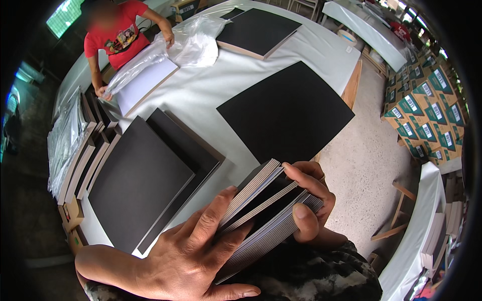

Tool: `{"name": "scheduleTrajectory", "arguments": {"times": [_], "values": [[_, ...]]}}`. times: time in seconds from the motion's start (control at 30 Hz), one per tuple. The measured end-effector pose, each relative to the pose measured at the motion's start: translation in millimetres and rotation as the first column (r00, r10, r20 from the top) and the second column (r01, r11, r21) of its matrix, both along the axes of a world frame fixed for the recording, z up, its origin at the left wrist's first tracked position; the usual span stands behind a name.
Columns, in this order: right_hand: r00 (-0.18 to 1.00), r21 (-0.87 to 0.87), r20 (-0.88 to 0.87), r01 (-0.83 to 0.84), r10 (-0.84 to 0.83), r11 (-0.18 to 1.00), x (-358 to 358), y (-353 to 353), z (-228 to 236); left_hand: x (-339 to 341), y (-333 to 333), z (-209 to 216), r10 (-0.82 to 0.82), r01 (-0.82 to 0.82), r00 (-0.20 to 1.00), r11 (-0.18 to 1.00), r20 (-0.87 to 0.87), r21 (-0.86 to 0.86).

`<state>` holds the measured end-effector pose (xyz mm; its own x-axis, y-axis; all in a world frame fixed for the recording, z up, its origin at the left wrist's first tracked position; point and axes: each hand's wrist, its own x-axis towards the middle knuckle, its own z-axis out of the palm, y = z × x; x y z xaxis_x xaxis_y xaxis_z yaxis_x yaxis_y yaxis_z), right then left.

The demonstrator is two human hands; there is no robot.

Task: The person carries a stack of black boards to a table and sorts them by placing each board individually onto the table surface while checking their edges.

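A thick stack of black boards with pale layered edges stands tilted on edge close to me, and gaps split it into sections. My left hand grips it from the left, with one finger slipped into a gap and the thumb low on the near side. At the right end, my right hand is closed round the stack's upper corner, fingers over the far side and thumb on the near side. Just beyond lies a single black board, flat. Larger black boards are piled to the left of my hands.
Across the white-covered table, a person in a red shirt handles clear plastic wrap over a white board. More black boards lie at the far end. Wrapped stacks stand far left; cartons rise at right.
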<state>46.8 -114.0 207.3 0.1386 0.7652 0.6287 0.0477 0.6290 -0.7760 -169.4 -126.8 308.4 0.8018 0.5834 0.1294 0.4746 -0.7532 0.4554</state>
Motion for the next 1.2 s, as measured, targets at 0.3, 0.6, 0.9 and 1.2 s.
{"name": "scheduleTrajectory", "arguments": {"times": [0.3, 0.6, 0.9, 1.2], "values": [[1.0, -0.075, 0.001, -0.027, 0.027, 0.997, 0.0, -1.3, 4.9, 0.7, 0.7, 1.4, -0.004, 0.004, 1.0, 1.0, -0.007, 0.025], [0.996, -0.107, -0.019, -0.083, 0.082, 0.991, 0.6, -0.8, 6.0, 1.5, 2.6, 3.4, -0.002, 0.002, 1.0, 1.0, -0.016, 0.022], [0.936, -0.156, -0.309, -0.225, 0.169, 0.962, -8.6, -4.3, 4.4, -6.8, 11.5, 3.6, 0.07, -0.058, 0.996, 0.981, 0.059, -0.184], [0.981, -0.204, -0.026, -0.194, 0.193, 0.959, 0.2, 5.5, 18.7, -5.7, 7.5, 0.1, 0.066, -0.047, 0.994, 0.979, 0.091, -0.197]]}}
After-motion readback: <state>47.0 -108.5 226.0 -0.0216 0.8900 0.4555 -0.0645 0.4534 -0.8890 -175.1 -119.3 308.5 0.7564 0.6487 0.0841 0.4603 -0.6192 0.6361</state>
